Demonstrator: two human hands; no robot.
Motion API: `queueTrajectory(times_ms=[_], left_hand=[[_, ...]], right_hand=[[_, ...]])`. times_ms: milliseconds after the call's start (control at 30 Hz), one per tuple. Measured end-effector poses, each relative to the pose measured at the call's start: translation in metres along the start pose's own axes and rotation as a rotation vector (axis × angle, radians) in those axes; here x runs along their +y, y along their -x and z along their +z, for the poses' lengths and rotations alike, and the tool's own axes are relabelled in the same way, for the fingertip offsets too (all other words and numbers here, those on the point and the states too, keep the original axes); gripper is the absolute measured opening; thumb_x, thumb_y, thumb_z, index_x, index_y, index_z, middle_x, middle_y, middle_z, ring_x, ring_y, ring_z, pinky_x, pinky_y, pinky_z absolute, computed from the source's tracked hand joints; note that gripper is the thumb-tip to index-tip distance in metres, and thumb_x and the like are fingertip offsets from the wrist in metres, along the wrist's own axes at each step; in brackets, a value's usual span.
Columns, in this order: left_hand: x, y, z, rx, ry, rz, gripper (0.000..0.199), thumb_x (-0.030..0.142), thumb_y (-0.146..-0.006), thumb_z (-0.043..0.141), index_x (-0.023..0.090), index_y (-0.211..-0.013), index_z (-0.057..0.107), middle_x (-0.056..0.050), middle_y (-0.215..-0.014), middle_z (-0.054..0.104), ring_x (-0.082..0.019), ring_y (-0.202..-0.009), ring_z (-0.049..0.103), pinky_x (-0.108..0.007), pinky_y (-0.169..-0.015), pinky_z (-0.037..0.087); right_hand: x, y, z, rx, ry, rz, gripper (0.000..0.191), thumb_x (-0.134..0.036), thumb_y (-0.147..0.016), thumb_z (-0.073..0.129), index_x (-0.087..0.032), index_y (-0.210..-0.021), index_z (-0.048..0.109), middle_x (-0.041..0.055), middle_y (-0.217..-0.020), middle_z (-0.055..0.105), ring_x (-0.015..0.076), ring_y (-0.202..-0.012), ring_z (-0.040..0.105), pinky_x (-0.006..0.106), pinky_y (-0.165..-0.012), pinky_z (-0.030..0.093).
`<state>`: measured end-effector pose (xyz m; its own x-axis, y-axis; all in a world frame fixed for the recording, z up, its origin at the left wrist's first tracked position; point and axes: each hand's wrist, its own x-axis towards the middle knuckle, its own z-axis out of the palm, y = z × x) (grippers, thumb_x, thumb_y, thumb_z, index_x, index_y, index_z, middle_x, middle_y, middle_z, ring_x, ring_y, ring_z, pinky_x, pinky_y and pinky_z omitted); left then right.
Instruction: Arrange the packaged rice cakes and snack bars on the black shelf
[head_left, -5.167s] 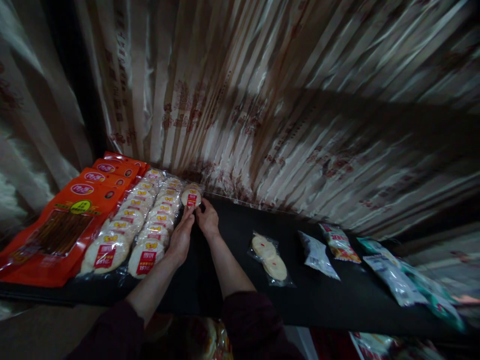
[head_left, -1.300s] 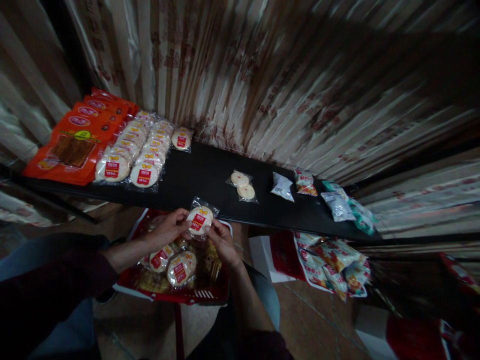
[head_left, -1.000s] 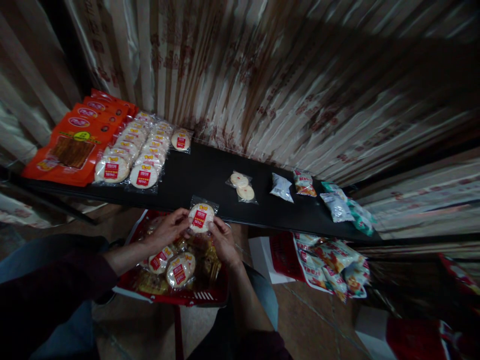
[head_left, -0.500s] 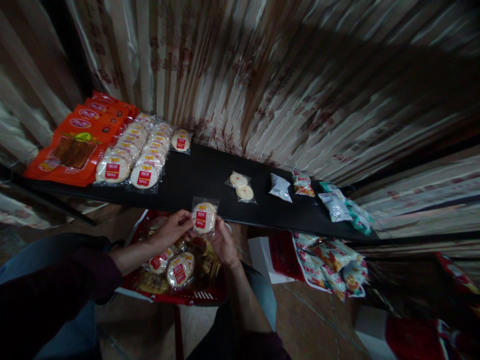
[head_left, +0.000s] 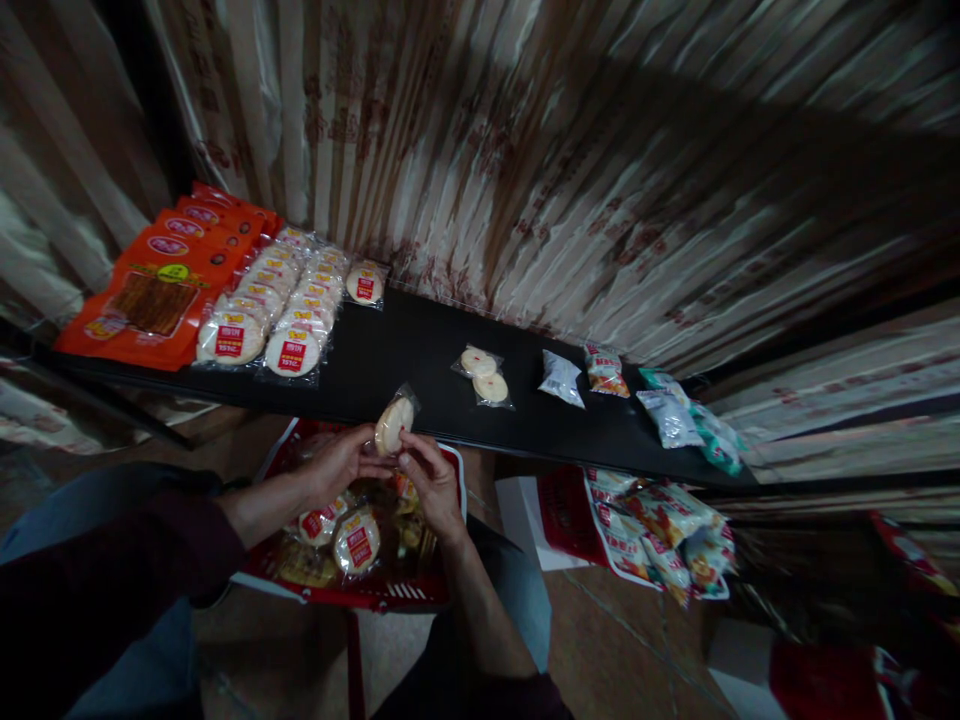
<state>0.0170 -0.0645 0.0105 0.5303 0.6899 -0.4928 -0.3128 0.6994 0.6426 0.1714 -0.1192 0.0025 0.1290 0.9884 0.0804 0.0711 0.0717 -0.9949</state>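
Observation:
Between my two hands, above the red basket (head_left: 360, 600), is a clear packet of round white rice crackers (head_left: 392, 425), tilted so its edge faces me. My left hand (head_left: 341, 465) grips it from the left and below. The fingers of my right hand (head_left: 433, 480) pinch its lower right side. More rice cracker packets (head_left: 358, 541) with red labels lie in the basket among golden wrapped items. On the black shelf (head_left: 405, 330), two overlapping columns of rice cracker packets (head_left: 292, 350) stand at the left, and a single packet (head_left: 365, 284) lies behind them.
Orange snack bags (head_left: 139, 290) fill the shelf's left end. A two-cracker packet (head_left: 484, 375) lies mid-shelf; small silver bags (head_left: 561, 378) and green bags (head_left: 716, 435) lie farther right. Another basket of snack bags (head_left: 660, 530) stands below. A pleated curtain (head_left: 465, 150) hangs behind.
The rice cracker packet has turned from showing its red label face to a tilted, edge-on view. My right hand has shifted slightly down and left; my left fingers now reach under the packet.

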Motion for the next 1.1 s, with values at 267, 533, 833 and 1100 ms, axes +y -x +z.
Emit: queueTrajectory(times_ms=[267, 533, 833, 1100], left_hand=[[0.003, -0.001, 0.001, -0.012, 0.152, -0.034, 0.035, 0.041, -0.079, 0.048, 0.015, -0.100, 0.059, -0.010, -0.091, 0.070, -0.020, -0.083, 0.065, -0.037, -0.085, 0.050], [0.002, 0.000, 0.001, -0.050, 0.183, -0.067, 0.028, 0.032, -0.074, 0.053, 0.013, -0.092, 0.062, -0.011, -0.086, 0.071, -0.022, -0.089, 0.066, -0.039, -0.092, 0.047], [-0.008, -0.002, 0.008, 0.066, -0.420, 0.341, 0.042, 0.029, -0.066, 0.070, 0.016, -0.104, 0.057, -0.011, -0.107, 0.066, -0.023, -0.099, 0.062, -0.035, -0.089, 0.047], [-0.015, -0.009, 0.004, 0.161, -0.537, 0.527, 0.039, 0.033, -0.073, 0.062, 0.017, -0.108, 0.053, -0.010, -0.107, 0.064, -0.021, -0.095, 0.062, -0.035, -0.085, 0.049]], right_hand=[[-0.005, 0.001, 0.000, -0.060, 0.252, -0.159, 0.024, -0.028, -0.084, 0.060, -0.031, -0.106, 0.069, 0.0038, -0.099, 0.058, 0.0173, -0.097, 0.055, 0.032, -0.087, 0.046], [-0.006, 0.003, -0.002, -0.050, 0.173, -0.087, 0.023, -0.034, -0.084, 0.060, -0.027, -0.104, 0.067, 0.0054, -0.102, 0.062, 0.0193, -0.096, 0.058, 0.033, -0.086, 0.047], [-0.007, 0.006, -0.008, -0.064, -0.065, 0.122, 0.042, -0.048, -0.080, 0.062, -0.022, -0.112, 0.058, 0.0056, -0.104, 0.067, 0.0204, -0.093, 0.063, 0.030, -0.083, 0.050], [0.006, 0.002, -0.002, -0.019, -0.159, 0.188, 0.036, -0.040, -0.081, 0.064, -0.022, -0.112, 0.060, 0.0045, -0.106, 0.068, 0.0194, -0.095, 0.063, 0.030, -0.085, 0.050]])
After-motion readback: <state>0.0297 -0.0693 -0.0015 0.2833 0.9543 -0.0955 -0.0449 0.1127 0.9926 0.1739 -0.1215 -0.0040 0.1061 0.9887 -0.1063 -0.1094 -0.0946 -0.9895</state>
